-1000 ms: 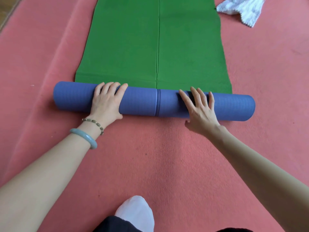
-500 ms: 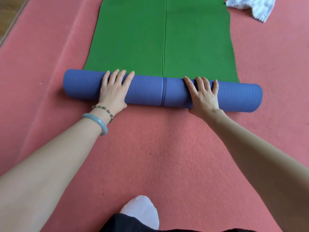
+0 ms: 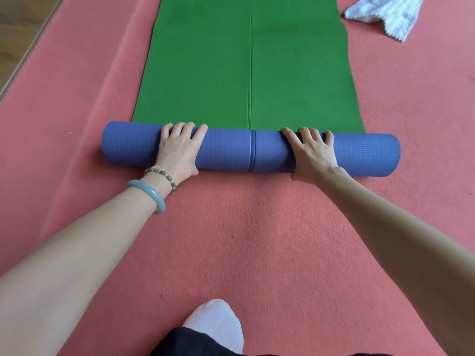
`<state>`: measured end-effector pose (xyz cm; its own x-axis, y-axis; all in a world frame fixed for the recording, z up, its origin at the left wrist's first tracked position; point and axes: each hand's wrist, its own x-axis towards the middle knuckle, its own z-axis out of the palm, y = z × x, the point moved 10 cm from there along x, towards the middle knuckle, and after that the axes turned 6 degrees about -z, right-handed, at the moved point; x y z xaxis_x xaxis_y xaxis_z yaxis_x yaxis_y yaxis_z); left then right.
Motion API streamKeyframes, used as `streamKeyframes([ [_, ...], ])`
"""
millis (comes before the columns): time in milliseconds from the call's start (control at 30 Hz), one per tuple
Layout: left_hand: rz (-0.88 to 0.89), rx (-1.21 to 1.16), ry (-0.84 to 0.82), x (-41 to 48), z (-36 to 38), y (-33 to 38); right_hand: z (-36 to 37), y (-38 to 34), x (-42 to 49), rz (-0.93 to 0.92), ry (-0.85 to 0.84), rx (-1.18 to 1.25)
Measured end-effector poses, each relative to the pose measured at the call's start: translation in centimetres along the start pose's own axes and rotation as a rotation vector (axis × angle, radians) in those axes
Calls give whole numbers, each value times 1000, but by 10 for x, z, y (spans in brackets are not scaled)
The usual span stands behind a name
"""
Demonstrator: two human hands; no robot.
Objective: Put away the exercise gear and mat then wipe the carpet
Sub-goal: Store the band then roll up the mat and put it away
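A yoga mat lies on the red carpet (image 3: 257, 253), green on its flat part (image 3: 246, 68) and blue where it is rolled (image 3: 226, 150). The roll lies crosswise in the middle of the view. My left hand (image 3: 180, 150) lies over the left half of the roll, fingers curved over its top and thumb low on the near side. My right hand (image 3: 312, 152) grips the right half the same way, its fingertips bent over the far edge. A white cloth (image 3: 385, 14) lies crumpled on the carpet at the top right.
Wooden floor (image 3: 18, 29) shows beyond the carpet's left edge at the top left. My white-socked foot (image 3: 216, 322) rests on the carpet at the bottom centre. The flat mat runs away from me past the top edge.
The roll has turned away from me over the green mat and grown slightly thicker. Both hands stayed on it, and their fingers now bend more over its top.
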<state>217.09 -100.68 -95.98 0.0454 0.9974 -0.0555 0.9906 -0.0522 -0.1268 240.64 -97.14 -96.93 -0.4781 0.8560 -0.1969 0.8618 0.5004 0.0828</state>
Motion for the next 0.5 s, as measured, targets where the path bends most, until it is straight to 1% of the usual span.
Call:
streamKeyframes([
  [100,12,-15,-13,-16,1,2,1,-7,-14,-17,-8,-17],
  [267,44,-39,17,-51,3,4,5,-25,-49,-43,8,-41],
  [400,69,-43,-7,-80,5,6,8,-41,-80,-42,83,-59],
  [500,93,-39,-21,-104,6,9,13,-53,-106,-34,105,-51],
])
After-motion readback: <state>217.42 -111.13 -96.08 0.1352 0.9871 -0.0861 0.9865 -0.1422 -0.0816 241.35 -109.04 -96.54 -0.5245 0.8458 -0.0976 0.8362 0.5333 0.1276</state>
